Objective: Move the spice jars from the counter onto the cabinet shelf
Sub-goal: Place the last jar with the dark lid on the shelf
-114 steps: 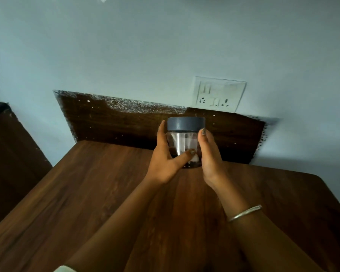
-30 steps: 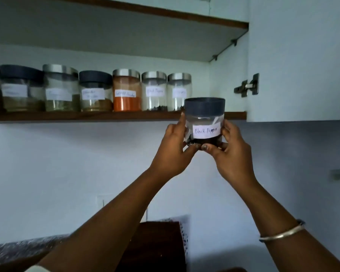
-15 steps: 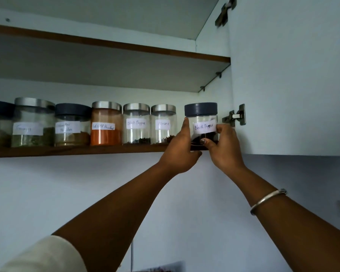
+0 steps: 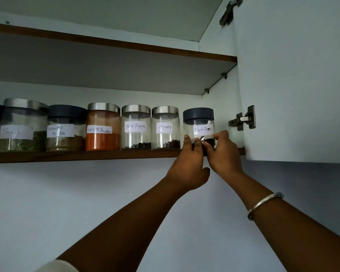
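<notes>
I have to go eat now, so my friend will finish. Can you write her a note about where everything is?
Left hand: grip on the dark-lidded pepper jar, low on its left side.
Right hand: grip on its right side.
The jar is at the right end of the shelf, beside the cloves jar; hands hide its base, so seating is unclear.
Done: a row of jars on the shelf.
Left: let go. The counter is out of view, so check it.
</notes>
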